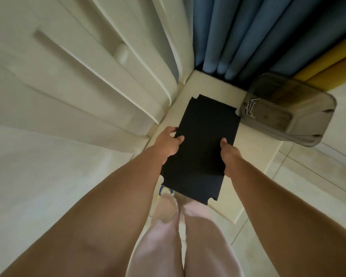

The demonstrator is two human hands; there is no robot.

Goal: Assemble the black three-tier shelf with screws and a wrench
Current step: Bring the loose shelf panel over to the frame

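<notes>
A flat black shelf board (204,140) with notched corners is held level in front of me, above a cream platform (190,87). My left hand (168,141) grips its left long edge, thumb on top. My right hand (229,152) grips the right long edge, thumb on top and fingers hidden beneath. More black boards seem to lie under its far end. Several silver screws (251,106) lie inside a translucent grey plastic bin (292,114) to the right of the board.
White cabinet doors (78,76) stand close on the left. Blue curtains (248,33) and yellow curtains (332,62) hang at the back. My legs in pale pink trousers (188,236) are below, over a tiled floor (308,186).
</notes>
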